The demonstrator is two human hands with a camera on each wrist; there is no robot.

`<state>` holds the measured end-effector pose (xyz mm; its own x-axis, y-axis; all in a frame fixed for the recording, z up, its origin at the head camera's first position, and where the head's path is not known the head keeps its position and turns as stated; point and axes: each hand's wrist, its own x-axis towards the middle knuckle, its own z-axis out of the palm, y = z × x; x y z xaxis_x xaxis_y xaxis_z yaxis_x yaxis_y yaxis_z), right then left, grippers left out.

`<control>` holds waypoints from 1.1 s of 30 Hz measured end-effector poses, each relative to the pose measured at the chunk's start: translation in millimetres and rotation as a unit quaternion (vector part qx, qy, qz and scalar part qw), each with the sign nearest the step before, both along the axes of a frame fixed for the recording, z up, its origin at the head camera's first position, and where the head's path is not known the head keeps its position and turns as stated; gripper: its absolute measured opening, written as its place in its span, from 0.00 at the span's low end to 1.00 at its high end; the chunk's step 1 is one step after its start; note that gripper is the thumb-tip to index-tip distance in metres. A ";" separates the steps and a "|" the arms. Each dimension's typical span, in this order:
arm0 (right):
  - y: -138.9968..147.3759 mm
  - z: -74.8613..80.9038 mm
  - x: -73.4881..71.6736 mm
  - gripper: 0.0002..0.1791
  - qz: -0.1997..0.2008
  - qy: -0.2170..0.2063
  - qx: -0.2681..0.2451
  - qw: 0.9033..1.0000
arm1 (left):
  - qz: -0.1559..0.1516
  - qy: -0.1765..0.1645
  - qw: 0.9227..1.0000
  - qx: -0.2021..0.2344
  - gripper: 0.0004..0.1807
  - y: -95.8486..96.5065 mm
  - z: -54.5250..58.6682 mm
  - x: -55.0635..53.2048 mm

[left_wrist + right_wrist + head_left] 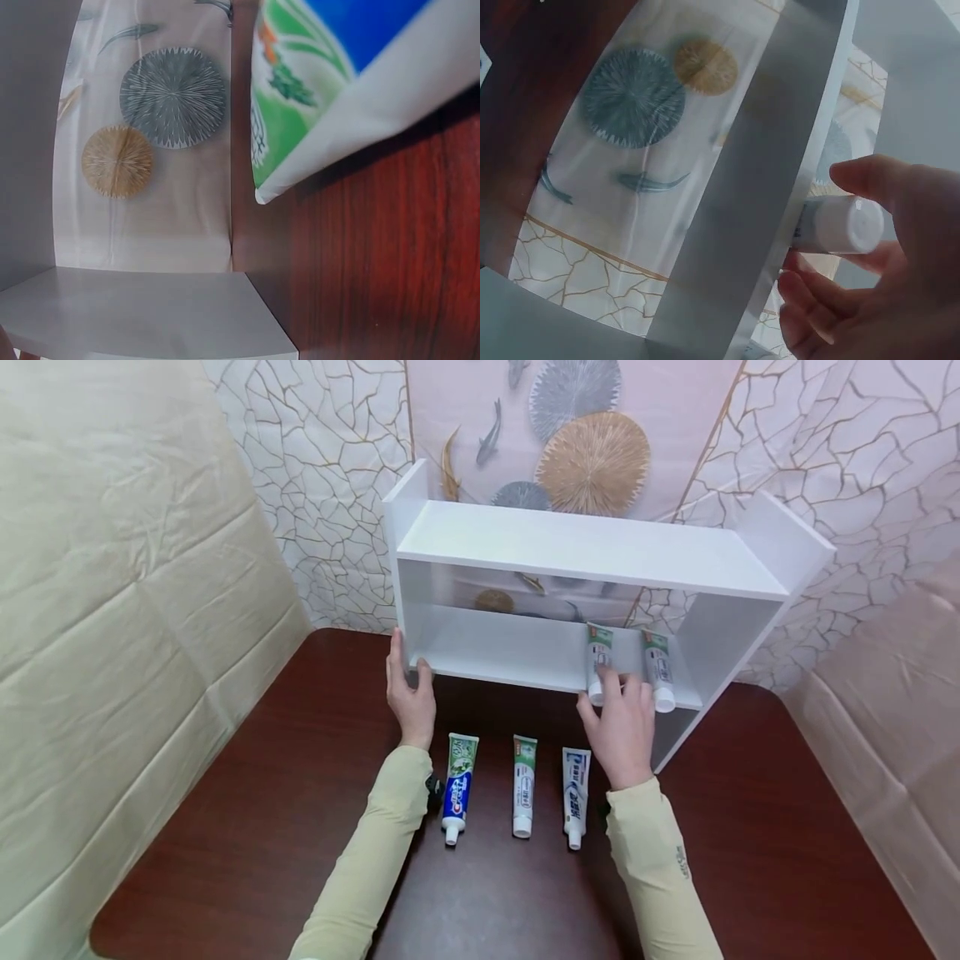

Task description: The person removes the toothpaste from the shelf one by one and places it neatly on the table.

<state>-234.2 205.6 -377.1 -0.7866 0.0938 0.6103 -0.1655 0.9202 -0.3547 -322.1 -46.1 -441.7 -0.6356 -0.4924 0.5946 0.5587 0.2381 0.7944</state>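
Our left hand (412,703) grips the white shelf (502,643) at left, while our right hand (624,727) curls around a green-ended tube (599,646) at right.

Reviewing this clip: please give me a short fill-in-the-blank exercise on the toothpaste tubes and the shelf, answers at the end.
1. In the head view, ____ toothpaste tubes show on the dark table.
2. On the lower board of the white shelf, ____ tubes show.
3. In the table's row, the green-and-white tube lies in the ____.
4. Of the shelved ones in that view, the right hand touches the one on the ____.

Missing words: three; two; middle; left.
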 end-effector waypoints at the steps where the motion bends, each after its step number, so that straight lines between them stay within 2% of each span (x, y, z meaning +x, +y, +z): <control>1: -0.7 -0.4 0.1 0.23 0.000 0.005 0.000 1.000 | 0.002 0.002 1.000 0.002 0.30 -0.2 0.5 0.0; 9: -6.5 -5.4 2.4 0.18 -0.012 0.027 -0.007 1.000 | -0.006 -0.001 1.000 0.017 0.30 -0.6 2.8 0.7; 13: -9.5 -8.8 4.2 0.17 -0.015 0.023 -0.012 1.000 | -0.007 -0.012 1.000 0.027 0.30 1.0 6.4 2.8; 20: -10.2 -9.2 7.9 0.13 -0.014 0.013 -0.011 1.000 | -0.004 -0.011 1.000 0.020 0.30 5.7 27.0 23.0; 22: -9.3 -8.1 8.1 0.11 -0.015 0.013 -0.006 1.000 | -0.004 -0.011 1.000 0.020 0.30 5.5 24.6 20.6; 27: -8.0 -7.4 9.6 0.10 -0.020 0.011 0.002 1.000 | -0.005 -0.014 1.000 0.023 0.30 2.6 8.8 5.3; 33: -8.3 -7.2 15.7 0.10 -0.014 0.008 0.009 1.000 | -0.006 -0.002 1.000 0.016 0.30 0.3 2.0 0.7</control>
<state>-218.6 197.3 -384.3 -0.7742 0.1055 0.6241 -0.1444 0.9306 -0.3365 -321.4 -45.9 -439.7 -0.6438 -0.5029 0.5768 0.5591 0.2056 0.8032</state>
